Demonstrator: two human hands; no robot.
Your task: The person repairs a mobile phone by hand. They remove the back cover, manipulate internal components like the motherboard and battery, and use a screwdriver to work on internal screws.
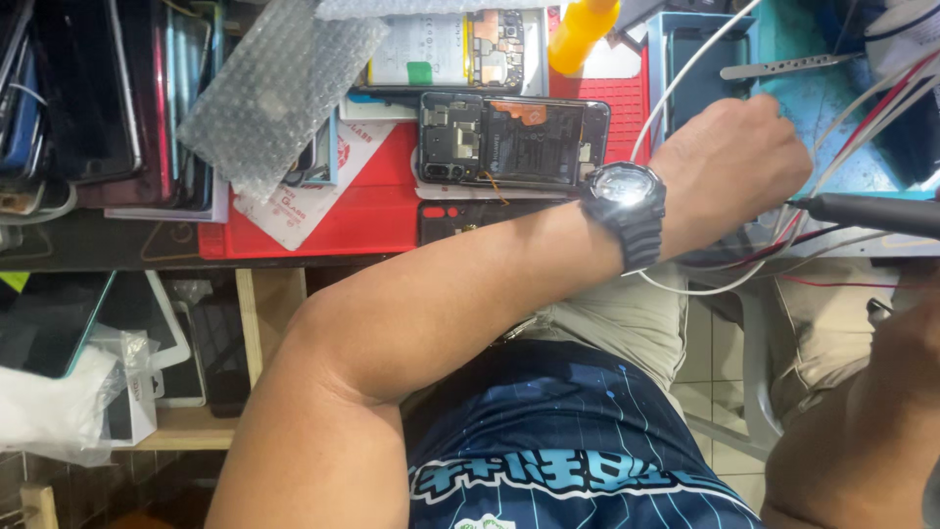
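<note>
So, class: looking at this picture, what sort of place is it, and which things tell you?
Probably a phone repair bench. An opened phone lies with its insides showing on a red work mat, more phones are stacked at the side, and a soldering-type tool sits by the left hand.

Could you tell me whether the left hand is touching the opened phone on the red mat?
Apart. The head view shows the left hand reaching out to the right of the opened phone, with red mat and white cable showing between them.
</note>
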